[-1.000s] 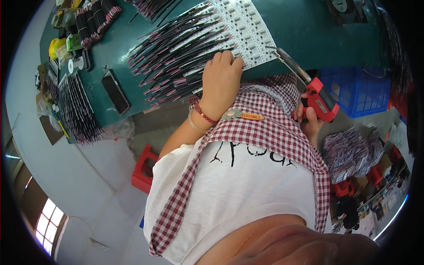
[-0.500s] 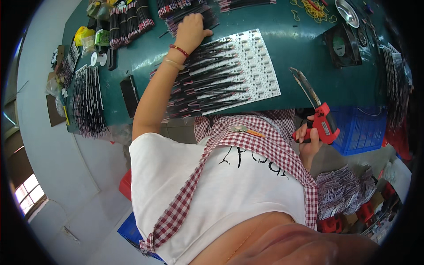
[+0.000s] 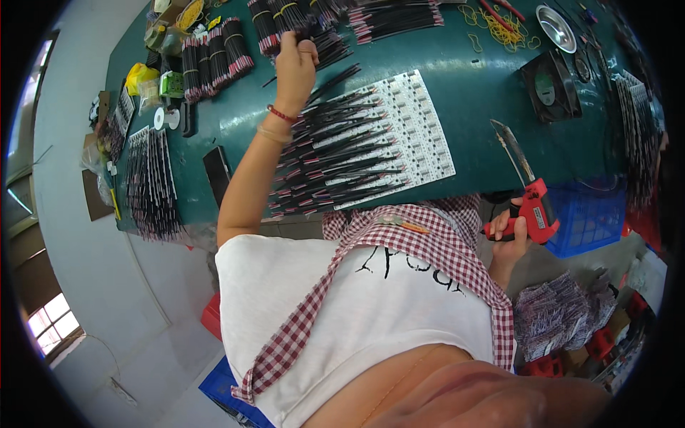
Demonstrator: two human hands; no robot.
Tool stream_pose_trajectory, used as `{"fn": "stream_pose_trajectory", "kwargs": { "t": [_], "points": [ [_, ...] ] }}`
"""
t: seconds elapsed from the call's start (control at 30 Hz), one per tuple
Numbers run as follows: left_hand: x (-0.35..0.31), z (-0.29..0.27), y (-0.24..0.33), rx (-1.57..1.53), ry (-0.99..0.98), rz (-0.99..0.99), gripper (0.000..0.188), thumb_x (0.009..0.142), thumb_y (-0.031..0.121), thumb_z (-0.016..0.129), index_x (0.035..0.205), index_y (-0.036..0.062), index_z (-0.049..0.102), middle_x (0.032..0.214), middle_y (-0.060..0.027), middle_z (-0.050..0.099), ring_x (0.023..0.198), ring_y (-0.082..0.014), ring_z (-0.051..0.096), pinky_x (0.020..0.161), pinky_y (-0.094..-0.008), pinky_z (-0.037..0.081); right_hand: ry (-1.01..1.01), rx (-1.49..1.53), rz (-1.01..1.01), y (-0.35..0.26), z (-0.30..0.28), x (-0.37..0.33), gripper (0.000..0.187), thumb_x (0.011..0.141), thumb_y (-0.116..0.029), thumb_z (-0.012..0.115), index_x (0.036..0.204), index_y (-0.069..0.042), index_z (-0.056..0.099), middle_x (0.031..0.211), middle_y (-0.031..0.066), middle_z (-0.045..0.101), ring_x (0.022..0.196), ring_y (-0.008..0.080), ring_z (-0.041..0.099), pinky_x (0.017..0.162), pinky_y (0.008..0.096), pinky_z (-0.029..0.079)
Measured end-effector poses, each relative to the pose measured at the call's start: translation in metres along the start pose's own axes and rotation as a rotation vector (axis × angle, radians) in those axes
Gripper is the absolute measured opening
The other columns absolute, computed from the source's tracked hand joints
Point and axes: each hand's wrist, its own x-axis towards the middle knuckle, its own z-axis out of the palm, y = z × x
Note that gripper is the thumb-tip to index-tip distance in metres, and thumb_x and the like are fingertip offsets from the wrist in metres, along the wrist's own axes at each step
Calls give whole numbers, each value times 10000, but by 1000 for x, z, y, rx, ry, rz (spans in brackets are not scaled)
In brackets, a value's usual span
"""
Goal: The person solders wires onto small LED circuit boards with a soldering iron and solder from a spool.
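My left hand (image 3: 295, 68) reaches to the far side of the green table, fingers closed on dark wires (image 3: 307, 33) at a loose pile of black wires (image 3: 331, 48); how many it holds is hidden. Nearer me lies a white circuit-board panel (image 3: 417, 132), its left part covered by rows of black wires (image 3: 335, 153) with reddish ends. In my right hand (image 3: 508, 241), off the table's front edge, is a red soldering gun (image 3: 538, 212). Its long metal front points up and to the left, apart from the panel.
Banded wire bundles (image 3: 216, 58) stand at the back left, more loose wires (image 3: 396, 20) at the back. A black fan (image 3: 549, 87), metal bowl (image 3: 556, 30) and yellow rubber bands (image 3: 499, 27) sit right. Wired boards (image 3: 151, 178) hang over the left edge; a blue crate (image 3: 589, 221) stands below right.
My left hand has drawn its fingers together at the wire pile and shifted slightly left. My right hand still holds the soldering gun. The whole view has shifted a little.
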Motion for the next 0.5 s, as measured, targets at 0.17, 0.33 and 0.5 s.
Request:
{"fn": "stream_pose_trajectory", "kwargs": {
  "t": [0.17,0.33,0.5],
  "points": [
    [-16,26,8,-546,2,59,126,995,128,447,1006,5,429,848,-56,538,749,-119,546,729,-259,472,10,27,8,-2,9,9,341,936,-217,477,1162,38,464,620,62,473,450,111,395,439,261,373],
    [-17,34,7,-536,-54,16,117,992,122,449,1000,5,445,843,-44,525,745,-115,540,707,-246,463,-57,31,-2,-6,15,10,343,936,-220,476,1163,37,461,623,61,475,460,108,402,446,260,391],
    [-4,32,23,-480,-60,-76,134,931,112,540,982,-7,503,794,-11,549,685,-68,507,633,-213,423,-56,31,12,-7,22,14,358,942,-241,474,1163,40,459,632,59,481,461,99,406,452,252,389]
  ]
}}
